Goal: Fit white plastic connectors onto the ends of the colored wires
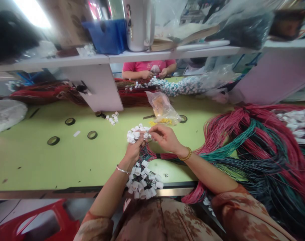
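Observation:
My left hand (133, 150) is closed round a bunch of white plastic connectors (136, 130), which stick out above its fingers. My right hand (166, 138) pinches at the right side of that bunch, thumb and forefinger together; what lies between the fingertips is too small to make out. Below my left wrist, a second cluster of white connectors (143, 182) on dark wires hangs over the table's front edge. A bundle of red, green and black wires (218, 150) runs from my hands to the large heap on the right.
Rolls of black tape (92, 135) and loose white connectors (112, 119) lie on the green table (37, 160). A clear plastic bag (164, 107) sits by small yellow pieces (165, 121). Behind are a shelf (92, 60) and a co-worker in a pink shirt (137, 66). A red chair (54, 217) stands front left.

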Tool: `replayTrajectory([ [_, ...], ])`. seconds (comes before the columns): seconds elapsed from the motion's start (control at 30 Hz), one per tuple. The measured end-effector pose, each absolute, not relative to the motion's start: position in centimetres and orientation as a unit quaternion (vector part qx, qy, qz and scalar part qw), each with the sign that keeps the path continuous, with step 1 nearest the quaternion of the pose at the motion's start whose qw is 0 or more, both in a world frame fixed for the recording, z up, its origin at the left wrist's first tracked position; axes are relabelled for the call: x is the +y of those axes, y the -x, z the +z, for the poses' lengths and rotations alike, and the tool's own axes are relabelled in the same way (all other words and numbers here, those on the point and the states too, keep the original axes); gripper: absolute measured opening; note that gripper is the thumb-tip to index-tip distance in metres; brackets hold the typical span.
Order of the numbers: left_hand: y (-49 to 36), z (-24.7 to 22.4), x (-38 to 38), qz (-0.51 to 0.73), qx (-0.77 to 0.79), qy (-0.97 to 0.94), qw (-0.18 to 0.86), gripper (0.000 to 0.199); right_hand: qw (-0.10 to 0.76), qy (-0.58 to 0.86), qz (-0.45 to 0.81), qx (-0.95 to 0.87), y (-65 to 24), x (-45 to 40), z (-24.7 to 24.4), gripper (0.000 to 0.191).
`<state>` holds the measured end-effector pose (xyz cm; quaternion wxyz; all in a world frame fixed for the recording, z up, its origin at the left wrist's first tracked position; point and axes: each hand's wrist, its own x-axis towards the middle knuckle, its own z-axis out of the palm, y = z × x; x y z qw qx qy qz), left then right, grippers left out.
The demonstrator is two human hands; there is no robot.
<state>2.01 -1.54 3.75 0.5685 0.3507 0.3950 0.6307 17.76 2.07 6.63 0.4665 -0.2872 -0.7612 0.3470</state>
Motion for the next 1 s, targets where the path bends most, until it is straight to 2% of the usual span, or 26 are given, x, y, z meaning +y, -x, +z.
replayTrajectory([
  [0.1, -2.0, 3.5, -1.5, 0.634, 0.400, -0.352, 0.561, 0.043, 0.474, 0.264, 0.234, -0.807, -17.5, 1.8, 6.6, 0.009],
  [0.2, -2.0, 3.2, -1.4, 0.637, 0.401, -0.356, 0.553, 0.040, 0.474, 0.249, 0.189, -0.823, -17.2, 1.7, 6.4, 0.013],
  [0.5, -2.0, 2.3, -1.4, 0.646, 0.417, -0.353, 0.533, 0.036, 0.479, 0.265, 0.200, -0.813, -17.0, 1.6, 6.3, 0.008],
  [0.77, -2.3, 2.1, -1.6, 0.657, 0.435, -0.362, 0.498, 0.038, 0.413, 0.275, 0.133, -0.858, -17.0, 1.5, 6.8, 0.014],
  [0.83, -2.3, 1.8, -1.4, 0.667, 0.441, -0.353, 0.486, 0.038, 0.404, 0.270, 0.116, -0.866, -16.8, 1.3, 6.6, 0.020],
  [1.0, -2.3, 1.0, -1.0, 0.694, 0.459, -0.294, 0.470, 0.039, 0.403, 0.246, 0.081, -0.878, -15.6, -0.4, 4.7, 0.047],
])
